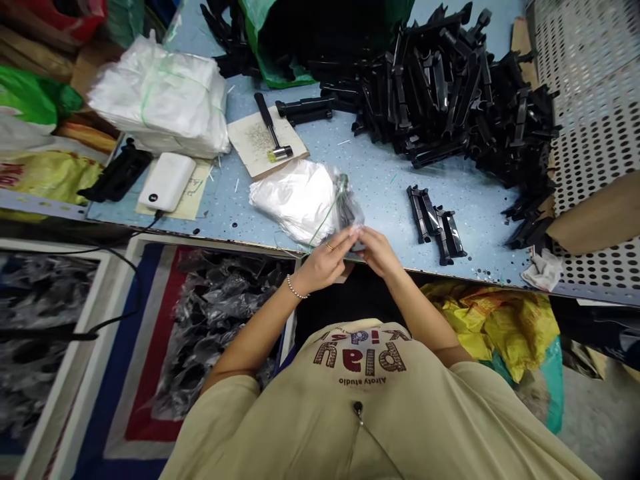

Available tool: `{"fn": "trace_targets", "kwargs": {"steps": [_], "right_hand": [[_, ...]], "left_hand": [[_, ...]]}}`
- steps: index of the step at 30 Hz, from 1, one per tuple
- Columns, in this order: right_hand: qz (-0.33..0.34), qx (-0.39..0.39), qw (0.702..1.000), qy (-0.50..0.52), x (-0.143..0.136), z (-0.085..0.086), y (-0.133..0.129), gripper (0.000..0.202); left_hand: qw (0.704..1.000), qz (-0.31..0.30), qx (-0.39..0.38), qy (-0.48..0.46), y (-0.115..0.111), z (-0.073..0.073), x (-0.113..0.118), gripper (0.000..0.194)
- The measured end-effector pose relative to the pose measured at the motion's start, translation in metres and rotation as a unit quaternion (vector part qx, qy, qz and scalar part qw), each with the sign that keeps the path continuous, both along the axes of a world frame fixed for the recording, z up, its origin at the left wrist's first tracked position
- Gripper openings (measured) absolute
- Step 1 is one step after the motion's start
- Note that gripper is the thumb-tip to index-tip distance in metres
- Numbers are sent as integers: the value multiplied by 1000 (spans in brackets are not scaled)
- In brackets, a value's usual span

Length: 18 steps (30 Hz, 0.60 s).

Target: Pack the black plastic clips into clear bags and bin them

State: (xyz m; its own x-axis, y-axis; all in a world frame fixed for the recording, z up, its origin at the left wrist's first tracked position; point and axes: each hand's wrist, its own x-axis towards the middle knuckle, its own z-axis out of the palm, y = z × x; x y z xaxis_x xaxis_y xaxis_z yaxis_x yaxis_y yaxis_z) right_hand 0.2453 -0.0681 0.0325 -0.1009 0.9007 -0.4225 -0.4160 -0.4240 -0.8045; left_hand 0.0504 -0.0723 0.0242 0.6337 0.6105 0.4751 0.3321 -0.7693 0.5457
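Note:
My left hand (325,261) and my right hand (379,251) meet at the table's front edge, fingertips pinched close together. Between them they grip the near end of a clear plastic bag (351,212) with dark pieces inside. Its far end lies beside a stack of white plastic bags (299,200), crossed by a green string (327,219). To the right of my hands, a few black plastic parts (434,223) lie side by side. Behind the stack, a hammer (271,127) rests on a pale board (245,143).
A large heap of black parts (440,93) fills the back right, near a green sack (255,40). At left are a tied bundle of white bags (160,100) and a white power bank (167,181). Below stands a bin (137,347) of bagged parts (215,320).

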Motion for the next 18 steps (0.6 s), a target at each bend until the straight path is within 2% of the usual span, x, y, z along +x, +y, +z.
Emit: {"fn": "trace_targets", "kwargs": {"steps": [3,6,9,11,12,13,14,16,18], "right_hand": [[-10,73,986,-152,-5,0,-13,22],[3,125,976,-180,-5,7,-29,21],[105,153,973,-139,10,20,-39,32],[158,171,956,-176,31,28,-37,36],[157,186,941,-233,45,30,-33,37],[138,199,917,-317,60,30,-26,39],[107,203,879,-418,75,28,-18,41],[53,165,766,-619,100,20,1,47],[49,107,653,-748,116,6,19,54]], "left_hand": [[1000,-21,-18,15,-2,2,16,92],[999,-1,-45,-16,-1,8,19,70],[984,85,-141,-70,-11,26,-13,38],[955,150,-249,-64,-27,42,-50,34],[937,164,-307,-33,-37,49,-70,37],[919,169,-357,3,-46,55,-89,39],[909,176,-378,21,-56,59,-104,38],[875,192,-437,82,-73,63,-121,34],[832,216,-492,140,-86,63,-121,37]]}}
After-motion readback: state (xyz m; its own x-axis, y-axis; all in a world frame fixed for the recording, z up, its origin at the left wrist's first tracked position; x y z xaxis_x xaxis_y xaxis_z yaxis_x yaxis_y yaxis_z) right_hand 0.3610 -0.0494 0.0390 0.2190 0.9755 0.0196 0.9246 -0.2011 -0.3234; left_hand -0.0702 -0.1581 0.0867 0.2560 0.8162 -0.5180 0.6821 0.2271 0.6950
